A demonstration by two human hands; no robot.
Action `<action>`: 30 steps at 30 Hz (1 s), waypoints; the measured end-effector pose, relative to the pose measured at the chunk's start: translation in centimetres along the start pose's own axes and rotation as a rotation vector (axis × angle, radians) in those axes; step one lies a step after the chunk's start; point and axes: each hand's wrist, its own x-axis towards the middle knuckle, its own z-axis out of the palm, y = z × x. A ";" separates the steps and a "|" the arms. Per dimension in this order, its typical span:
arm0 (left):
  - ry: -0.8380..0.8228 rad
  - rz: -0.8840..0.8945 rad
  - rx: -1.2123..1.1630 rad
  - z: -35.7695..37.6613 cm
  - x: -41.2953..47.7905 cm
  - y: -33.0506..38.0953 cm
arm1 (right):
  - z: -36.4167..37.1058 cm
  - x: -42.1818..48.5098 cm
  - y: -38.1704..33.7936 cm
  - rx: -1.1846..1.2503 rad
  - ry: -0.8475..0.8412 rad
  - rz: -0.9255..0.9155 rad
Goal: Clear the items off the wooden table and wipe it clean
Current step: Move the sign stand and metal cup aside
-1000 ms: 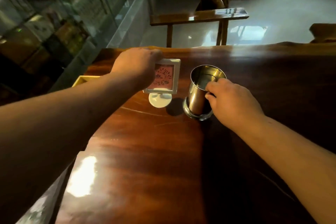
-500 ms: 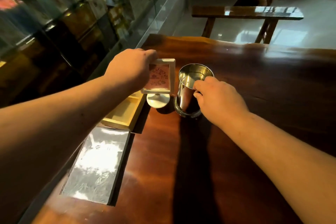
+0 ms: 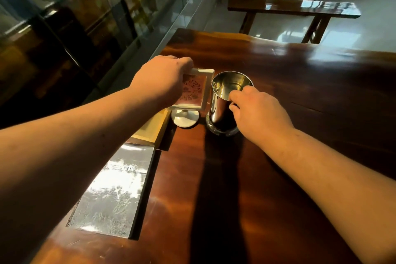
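Observation:
On the dark polished wooden table (image 3: 300, 113) stand a small white-framed sign (image 3: 197, 92) with a pink card on a round white foot, and beside it on the right a shiny metal cup (image 3: 225, 100). My left hand (image 3: 162, 79) grips the sign's top left corner. My right hand (image 3: 257, 111) holds the cup's rim and near side, thumb over the edge. Both items stand upright on the table.
A pale wooden tray (image 3: 150, 128) and a glossy dark flat book (image 3: 113, 195) lie along the table's left edge. A glass display case (image 3: 75, 28) runs along the left. A wooden bench (image 3: 295, 8) stands beyond the table's far end on the shiny floor.
My view has swung so the tray and the flat book show at the left edge. Both hands keep their hold on the sign and the cup, which look unmoved on the table.

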 end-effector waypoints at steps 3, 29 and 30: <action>-0.028 -0.002 -0.007 0.1 0.2 0.3 | 0.0 -0.1 0.5 0.001 0.000 0.007; -0.110 -0.028 0.084 -0.1 -0.8 1.2 | -0.8 -0.6 0.2 0.004 0.000 0.075; -0.103 -0.025 0.073 -0.4 -0.9 1.2 | -1.1 -0.7 0.1 0.006 -0.004 0.089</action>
